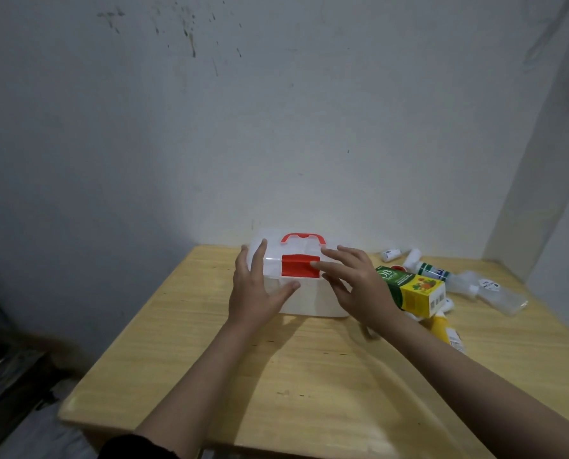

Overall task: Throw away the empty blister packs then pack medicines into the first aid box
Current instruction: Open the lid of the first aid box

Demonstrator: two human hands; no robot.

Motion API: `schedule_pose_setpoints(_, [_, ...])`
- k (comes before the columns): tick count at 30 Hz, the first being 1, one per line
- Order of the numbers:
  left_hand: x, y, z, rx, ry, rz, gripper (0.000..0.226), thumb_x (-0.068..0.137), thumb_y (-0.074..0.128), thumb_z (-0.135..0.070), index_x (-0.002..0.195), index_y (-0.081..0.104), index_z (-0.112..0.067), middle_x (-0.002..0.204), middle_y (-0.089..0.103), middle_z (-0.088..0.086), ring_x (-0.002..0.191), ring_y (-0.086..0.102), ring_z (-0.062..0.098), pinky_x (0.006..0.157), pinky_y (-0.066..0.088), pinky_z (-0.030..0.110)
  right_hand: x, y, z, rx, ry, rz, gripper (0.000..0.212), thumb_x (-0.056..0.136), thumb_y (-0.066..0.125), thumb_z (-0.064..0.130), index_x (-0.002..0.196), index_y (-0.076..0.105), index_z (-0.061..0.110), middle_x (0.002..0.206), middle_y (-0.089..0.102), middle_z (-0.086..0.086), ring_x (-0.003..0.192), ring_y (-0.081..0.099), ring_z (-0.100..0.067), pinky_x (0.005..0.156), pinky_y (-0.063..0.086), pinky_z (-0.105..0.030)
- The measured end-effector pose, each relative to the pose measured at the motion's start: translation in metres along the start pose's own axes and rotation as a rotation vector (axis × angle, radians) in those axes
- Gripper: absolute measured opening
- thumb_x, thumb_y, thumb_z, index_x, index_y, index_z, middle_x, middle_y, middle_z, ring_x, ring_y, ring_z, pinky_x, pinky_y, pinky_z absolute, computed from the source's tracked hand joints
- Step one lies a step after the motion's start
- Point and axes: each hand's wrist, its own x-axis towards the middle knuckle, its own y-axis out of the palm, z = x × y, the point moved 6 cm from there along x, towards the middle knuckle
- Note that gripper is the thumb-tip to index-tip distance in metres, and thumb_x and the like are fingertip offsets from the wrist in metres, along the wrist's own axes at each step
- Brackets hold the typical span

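Our left hand (255,294) and right hand (359,286), fingers straight, rest on the closed box (304,298), hiding its sides; the medicines (418,289) beside it are blurred.

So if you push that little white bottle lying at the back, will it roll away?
Probably. The white bottle lies on its side on the smooth wooden table, and it looks round, so a sideways nudge would likely roll it. It looks small, so probably light. It might stop against the other bottles beside it.
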Motion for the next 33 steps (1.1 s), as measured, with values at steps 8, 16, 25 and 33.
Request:
schedule_pose_setpoints(8, [0.000, -0.010, -0.005, -0.034, -0.029, -0.042, 0.121, 0.058, 0.076, -0.063, 0.144, -0.007, -0.047, 0.159, 0.012, -0.001, 0.141, 0.025, 0.026, 0.094, 0.046, 0.046, 0.015, -0.010, -0.001, -0.102, -0.118, 0.052, 0.034, 0.086, 0.063, 0.014, 0.119, 0.064, 0.023, 0.123, 0.065, -0.006, 0.113, 0.057, -0.032, 0.083, 0.056, -0.042])
schedule_pose_setpoints(16, [0.000, -0.006, -0.004, -0.055, -0.122, -0.015, 0.133, 0.057, 0.078, -0.062, 0.141, -0.024, -0.043, 0.161, -0.001, -0.003, 0.145, 0.013, 0.025, 0.102, 0.037, 0.044, 0.062, -0.031, -0.013, -0.007, -0.024, -0.035, 0.033, 0.090, 0.059, 0.014, 0.120, 0.063, 0.026, 0.117, 0.068, -0.005, 0.107, 0.061, -0.023, 0.083, 0.053, -0.036])
schedule_pose_setpoints(25, [0.024, 0.012, 0.007, -0.012, -0.138, 0.057, 0.098, 0.078, 0.055, -0.064, 0.150, 0.006, -0.019, 0.159, 0.007, -0.001, 0.142, 0.009, 0.021, 0.105, 0.032, 0.040, 0.140, -0.029, -0.045, 0.026, 0.070, 0.119, 0.035, 0.094, 0.050, 0.031, 0.128, 0.056, 0.029, 0.122, 0.066, -0.001, 0.112, 0.059, -0.021, 0.095, 0.047, -0.037])
schedule_pose_setpoints(33, [0.035, 0.020, 0.013, -0.109, -0.095, -0.060, 0.088, 0.079, 0.062, -0.054, 0.148, 0.018, -0.020, 0.154, 0.020, -0.001, 0.138, 0.020, 0.020, 0.095, 0.033, 0.031, 0.176, -0.008, -0.092, -0.069, 0.215, 0.090, 0.041, 0.094, 0.048, 0.031, 0.135, 0.047, 0.028, 0.114, 0.053, -0.013, 0.105, 0.052, -0.027, 0.087, 0.046, -0.036])
